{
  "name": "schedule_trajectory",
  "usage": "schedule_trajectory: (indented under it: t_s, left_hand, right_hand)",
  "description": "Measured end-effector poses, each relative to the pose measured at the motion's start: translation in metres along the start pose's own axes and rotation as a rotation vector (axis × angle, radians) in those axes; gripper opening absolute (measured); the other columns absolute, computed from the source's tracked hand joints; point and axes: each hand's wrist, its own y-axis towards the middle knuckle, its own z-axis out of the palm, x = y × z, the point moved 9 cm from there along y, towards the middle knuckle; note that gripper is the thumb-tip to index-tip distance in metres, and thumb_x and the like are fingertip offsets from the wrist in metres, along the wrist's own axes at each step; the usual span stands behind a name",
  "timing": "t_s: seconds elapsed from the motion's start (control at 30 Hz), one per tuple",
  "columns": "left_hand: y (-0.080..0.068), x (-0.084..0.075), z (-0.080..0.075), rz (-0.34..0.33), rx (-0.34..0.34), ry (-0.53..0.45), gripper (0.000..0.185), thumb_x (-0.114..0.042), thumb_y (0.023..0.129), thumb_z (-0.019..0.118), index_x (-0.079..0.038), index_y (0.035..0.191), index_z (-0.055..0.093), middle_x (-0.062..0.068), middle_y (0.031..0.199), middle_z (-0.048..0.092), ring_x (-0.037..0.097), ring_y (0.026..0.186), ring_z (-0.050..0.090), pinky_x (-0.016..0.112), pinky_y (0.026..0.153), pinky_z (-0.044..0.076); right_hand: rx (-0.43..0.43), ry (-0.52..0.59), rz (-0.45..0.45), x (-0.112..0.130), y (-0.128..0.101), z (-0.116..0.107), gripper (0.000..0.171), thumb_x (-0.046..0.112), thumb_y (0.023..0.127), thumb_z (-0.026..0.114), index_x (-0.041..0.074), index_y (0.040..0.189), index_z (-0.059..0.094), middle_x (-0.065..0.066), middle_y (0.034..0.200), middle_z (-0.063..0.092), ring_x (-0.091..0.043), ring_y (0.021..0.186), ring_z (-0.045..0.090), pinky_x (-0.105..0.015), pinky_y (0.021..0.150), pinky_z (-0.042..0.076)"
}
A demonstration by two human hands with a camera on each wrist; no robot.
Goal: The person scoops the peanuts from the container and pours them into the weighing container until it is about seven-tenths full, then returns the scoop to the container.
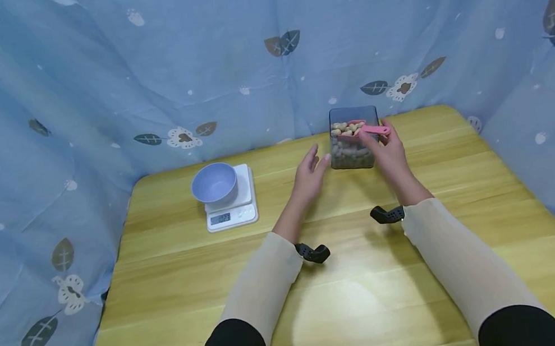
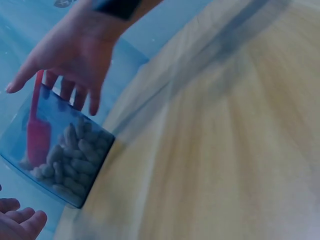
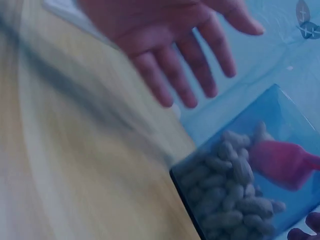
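Observation:
A clear bluish plastic box (image 1: 352,113) of unshelled peanuts (image 2: 75,165) stands near the table's back edge. In it lies a pink scoop (image 2: 39,142), its handle reaching over the right rim. My right hand (image 1: 391,158) is at the box's right side, thumb spread from the fingers. The handle overlaps that gap in the head view, while the left wrist view shows the fingers hanging loosely beside the wall. My left hand (image 1: 310,178) is just left of the box, fingers extended and holding nothing. Its palm and spread fingers show in the right wrist view.
Left of the hands, a white digital kitchen scale (image 1: 243,213) with a lit display carries a lavender bowl (image 1: 214,183). Blue patterned cloth (image 1: 245,58) hangs close behind the wooden table (image 1: 179,296) and along both sides. Both wrists wear black camera mounts (image 1: 313,252).

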Motion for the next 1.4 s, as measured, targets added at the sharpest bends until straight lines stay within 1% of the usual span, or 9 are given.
schedule_trajectory:
  t_s: [0.13,0.27,0.4,0.7,0.9,1.0,1.13,1.27,1.4]
  left_hand:
    - [-0.002,0.003,0.001,0.001,0.001,0.007,0.069,-0.046,0.098,0.055,-0.013,0.154,0.033,0.003,0.160,0.033,0.027,0.146,0.034,0.034,0.117,0.034]
    - [-0.002,0.001,-0.003,-0.006,-0.016,0.027,0.067,-0.047,0.098,0.055,-0.015,0.154,0.035,0.003,0.159,0.035,0.025,0.145,0.036,0.032,0.116,0.036]
    - [-0.002,0.001,-0.011,-0.010,-0.025,0.030,0.065,-0.045,0.099,0.054,-0.017,0.154,0.035,0.003,0.160,0.034,0.025,0.145,0.035,0.033,0.116,0.036]
    - [-0.014,-0.004,-0.028,-0.008,-0.054,0.047,0.061,-0.047,0.098,0.055,-0.030,0.153,0.035,-0.004,0.160,0.031,0.018,0.145,0.034,0.032,0.116,0.036]
    - [-0.032,-0.011,-0.041,0.088,-0.067,0.055,0.057,-0.035,0.102,0.054,-0.025,0.154,0.035,-0.010,0.161,0.029,0.016,0.147,0.031,0.033,0.116,0.036]
    - [-0.046,-0.016,-0.054,0.134,-0.079,0.163,0.056,-0.036,0.102,0.052,-0.023,0.154,0.035,-0.017,0.161,0.023,0.012,0.148,0.028,0.038,0.116,0.037]
    - [-0.066,-0.023,-0.069,0.176,-0.087,0.433,0.058,-0.042,0.103,0.046,-0.025,0.155,0.031,-0.023,0.161,0.015,0.009,0.148,0.023,0.043,0.119,0.030]
    - [-0.080,-0.031,-0.075,0.227,-0.044,0.666,0.061,-0.048,0.104,0.038,-0.021,0.157,0.025,-0.013,0.164,0.014,0.011,0.151,0.018,0.040,0.123,0.023]
    - [-0.085,-0.034,-0.076,0.258,0.012,0.765,0.065,-0.053,0.104,0.032,-0.017,0.158,0.023,-0.007,0.166,0.013,0.013,0.152,0.012,0.037,0.124,0.019]
  right_hand:
    - [-0.034,0.090,0.020,0.000,0.009,0.004,0.081,0.049,0.096,0.057,0.029,0.159,0.011,-0.001,0.166,0.015,-0.016,0.151,0.019,-0.036,0.123,0.023]
    - [-0.073,0.081,0.026,-0.003,0.012,0.005,0.075,0.048,0.098,0.053,0.032,0.159,0.013,0.001,0.165,0.017,-0.014,0.149,0.022,-0.034,0.122,0.025]
    - [-0.057,0.058,0.032,-0.006,0.011,0.012,0.073,0.051,0.098,0.051,0.035,0.158,0.013,0.003,0.165,0.017,-0.012,0.147,0.024,-0.033,0.120,0.027]
    - [0.058,0.007,-0.021,-0.010,-0.019,0.045,0.073,0.049,0.099,0.051,0.032,0.159,0.013,-0.003,0.164,0.021,-0.016,0.149,0.025,-0.038,0.120,0.029]
    - [0.133,-0.014,-0.073,-0.007,-0.048,0.068,0.075,0.050,0.098,0.054,0.033,0.158,0.013,-0.006,0.162,0.026,-0.021,0.147,0.028,-0.045,0.119,0.032]
    - [0.160,-0.031,-0.085,-0.005,-0.061,0.080,0.076,0.049,0.097,0.055,0.031,0.159,0.014,-0.007,0.161,0.028,-0.024,0.145,0.032,-0.048,0.116,0.036]
    - [0.194,-0.038,-0.095,0.001,-0.074,0.092,0.078,0.045,0.096,0.060,0.023,0.159,0.019,-0.011,0.158,0.033,-0.027,0.138,0.041,-0.048,0.108,0.043]
    - [0.245,-0.041,-0.106,0.010,-0.079,0.098,0.080,0.036,0.094,0.066,0.016,0.158,0.020,-0.018,0.149,0.042,-0.032,0.131,0.048,-0.043,0.100,0.048]
    - [0.263,-0.097,-0.116,0.017,-0.077,0.094,0.086,0.032,0.090,0.072,0.016,0.157,0.020,-0.019,0.141,0.045,-0.033,0.123,0.053,-0.037,0.092,0.051]
